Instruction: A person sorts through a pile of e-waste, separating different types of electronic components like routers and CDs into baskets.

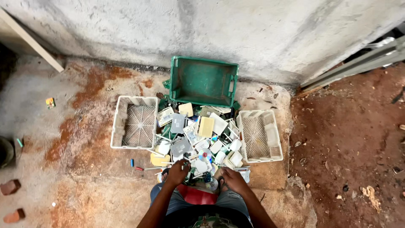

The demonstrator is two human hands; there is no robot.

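Note:
A heap of mixed scrap (198, 137) lies on the floor in front of me: small plastic cases, circuit boards, discs and white parts. My left hand (177, 172) reaches into the near edge of the heap, fingers bent over small pieces; what it grips is too small to make out. My right hand (233, 179) rests at the heap's near right edge, fingers curled down among the parts. A white slatted crate (134, 122) stands left of the heap, a second white crate (259, 136) stands right of it, and a green plastic crate (203, 81) lies tipped behind it.
A grey concrete wall (211, 29) runs behind the green crate. Red earth (354, 143) lies to the right. A wooden board (31, 40) leans at the far left, and two brick pieces (10, 186) lie at the lower left. I sit on a red seat (196, 196).

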